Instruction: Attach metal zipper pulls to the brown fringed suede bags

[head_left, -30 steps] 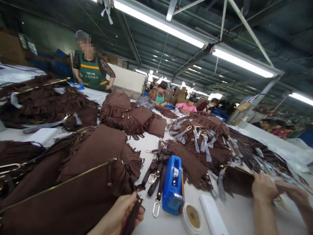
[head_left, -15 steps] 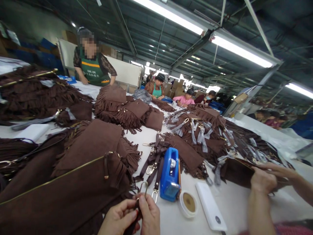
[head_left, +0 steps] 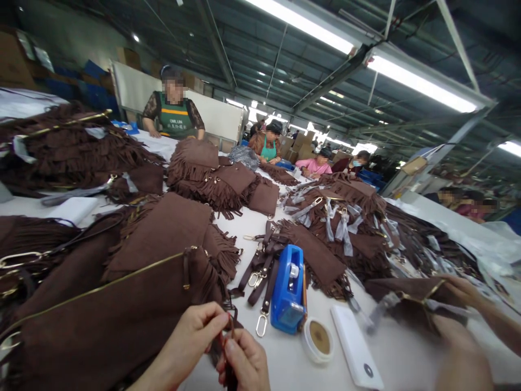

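Note:
My left hand (head_left: 198,332) is closed, its thumb and forefinger pinching the upper end of a dark brown leather strap (head_left: 231,376). Just to the right, my right hand (head_left: 248,359) grips the same strap lower down. The metal part at the strap's end is mostly hidden by my fingers. Behind my hands lies a large brown suede bag (head_left: 109,320) with a gold zipper. More dark straps with gold clasps (head_left: 261,326) rest on the white table beside a blue tape dispenser (head_left: 287,290).
A round tub of brown paste (head_left: 318,339) and a white power bank (head_left: 356,347) lie to the right. Beyond them a co-worker's hands (head_left: 464,336) handle a brown bag. Fringed bags (head_left: 334,217) are heaped across the table. Other people (head_left: 175,111) work farther back.
My fingers have shifted on the strap, and the gold loop that stood up above them no longer shows. The co-worker at right has turned and opened the bag.

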### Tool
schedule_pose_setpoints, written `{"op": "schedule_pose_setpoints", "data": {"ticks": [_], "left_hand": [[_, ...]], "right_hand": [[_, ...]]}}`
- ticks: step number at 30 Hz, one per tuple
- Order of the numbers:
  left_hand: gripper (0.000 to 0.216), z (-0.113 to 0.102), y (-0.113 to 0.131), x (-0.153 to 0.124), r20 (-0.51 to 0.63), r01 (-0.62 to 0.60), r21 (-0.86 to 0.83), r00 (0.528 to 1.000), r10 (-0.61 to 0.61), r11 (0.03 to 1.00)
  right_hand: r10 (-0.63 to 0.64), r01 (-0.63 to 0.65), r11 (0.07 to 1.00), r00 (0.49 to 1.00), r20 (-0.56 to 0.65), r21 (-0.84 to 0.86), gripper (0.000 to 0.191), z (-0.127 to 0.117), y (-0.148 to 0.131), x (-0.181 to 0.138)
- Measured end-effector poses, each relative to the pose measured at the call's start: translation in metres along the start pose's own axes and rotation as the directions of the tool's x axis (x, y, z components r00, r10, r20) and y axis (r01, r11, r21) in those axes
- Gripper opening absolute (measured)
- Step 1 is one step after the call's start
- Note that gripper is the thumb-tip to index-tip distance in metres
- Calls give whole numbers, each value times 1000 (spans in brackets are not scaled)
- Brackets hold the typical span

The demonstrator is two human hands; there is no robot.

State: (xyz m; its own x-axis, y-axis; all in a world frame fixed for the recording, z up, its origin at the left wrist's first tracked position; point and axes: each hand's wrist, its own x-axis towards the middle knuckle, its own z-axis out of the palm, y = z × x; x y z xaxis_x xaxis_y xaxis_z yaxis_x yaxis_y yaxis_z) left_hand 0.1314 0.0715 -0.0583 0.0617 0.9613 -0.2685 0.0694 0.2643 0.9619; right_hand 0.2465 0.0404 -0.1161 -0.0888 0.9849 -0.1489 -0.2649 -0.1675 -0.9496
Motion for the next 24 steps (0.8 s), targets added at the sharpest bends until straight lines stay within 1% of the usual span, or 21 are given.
{"op": "schedule_pose_setpoints", "data": {"ticks": [1,2,3,4,5,6,7,9,10,12,14,15,16,17,18,19,20,21,22,23,24], "left_hand": [[40,1,1,0,-6,30,6,1000,-30,1000],[40,2,1,0,-14,67,7,998,-67,998],[39,2,0,0,-24,103,4,994,-103,995],[39,2,-2,0,-34,136,2,990,-136,991],[38,2,-4,0,-47,159,4,986,-159,987],[37,1,-7,1,-61,169,7,984,-168,986],[36,1,-10,2,-78,165,12,983,-164,986],[35,2,-17,4,-106,121,16,987,-119,993],[35,3,-20,5,-116,91,16,989,-88,996],[35,4,-27,7,-139,47,24,989,-43,999],[35,3,-30,7,-137,37,55,990,-29,998],[35,0,-31,6,-143,29,96,990,-15,995],[35,-4,-29,6,-158,1,157,987,24,988],[34,-11,-26,6,-192,-55,237,976,102,970],[32,-20,-21,7,-245,-132,333,944,221,934],[29,-30,-14,10,-307,-208,441,879,364,873],[27,-40,-6,15,-355,-256,550,789,501,795],[28,-51,2,21,-374,-261,647,710,597,716],[33,-61,11,29,-362,-231,722,677,641,652],[38,-70,18,38,-331,-187,773,696,637,606],[40,-76,25,47,-291,-151,803,744,601,576]], "right_hand": [[-52,52,994,999,6,-96,44,0,2,-1],[-135,132,964,991,1,-229,41,0,4,-2],[-235,215,898,972,-3,-384,38,1,6,-3],[-333,280,795,943,-1,-538,34,1,10,-3],[-414,313,675,910,8,-669,32,1,14,-3],[-470,314,562,883,17,-765,32,1,19,-2],[-504,297,470,863,23,-831,32,2,24,0],[-547,265,345,837,37,-900,32,2,36,5],[-559,259,313,828,43,-914,32,3,40,8],[-570,254,298,821,42,-920,31,5,47,14],[-575,238,310,818,19,-921,30,8,48,19],[-579,231,319,815,4,-919,30,9,47,20],[-585,225,327,811,-10,-918,29,11,45,21],[-591,219,333,807,-22,-917,29,12,42,22],[-592,211,340,805,-34,-917,30,13,39,23],[-588,197,345,808,-48,-918,30,14,35,23],[-580,183,349,813,-58,-919,31,15,31,24],[-571,175,355,819,-65,-918,31,16,27,25],[-562,172,365,824,-69,-915,31,17,24,25],[-557,177,380,827,-72,-908,31,17,21,26],[-557,187,397,827,-74,-898,30,18,19,26]]}}
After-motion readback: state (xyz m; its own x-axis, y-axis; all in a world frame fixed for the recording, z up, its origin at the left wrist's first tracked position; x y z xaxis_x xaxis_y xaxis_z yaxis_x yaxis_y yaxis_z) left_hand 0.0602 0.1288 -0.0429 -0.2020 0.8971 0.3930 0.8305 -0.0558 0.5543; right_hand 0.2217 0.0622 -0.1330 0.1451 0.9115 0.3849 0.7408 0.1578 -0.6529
